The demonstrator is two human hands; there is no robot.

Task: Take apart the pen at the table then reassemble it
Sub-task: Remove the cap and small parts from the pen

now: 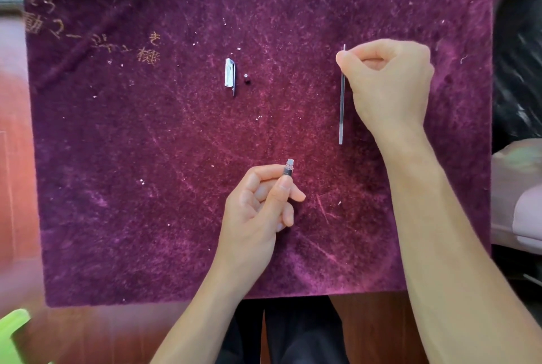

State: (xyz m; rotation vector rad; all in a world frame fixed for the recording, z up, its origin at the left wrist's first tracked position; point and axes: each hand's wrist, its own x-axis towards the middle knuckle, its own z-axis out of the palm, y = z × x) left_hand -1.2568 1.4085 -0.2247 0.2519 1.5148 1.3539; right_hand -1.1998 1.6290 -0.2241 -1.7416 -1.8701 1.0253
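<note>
My left hand (258,205) is closed around the pen barrel (288,168), whose threaded open end sticks up past my thumb and fingers near the cloth's middle front. My right hand (387,82) pinches the thin grey refill (341,105) near its tip, at the right of the cloth; the refill points away from me and its long end lies toward me. The clear pen cap with its clip (229,74) lies at the centre back. A tiny dark tip piece (246,78) sits just right of the cap.
A purple velvet cloth (146,158) with gold embroidery at the back left covers a wooden table (17,187). A green object (11,334) shows at the front left corner. Pale pink items (519,202) and dark plastic lie off the right edge.
</note>
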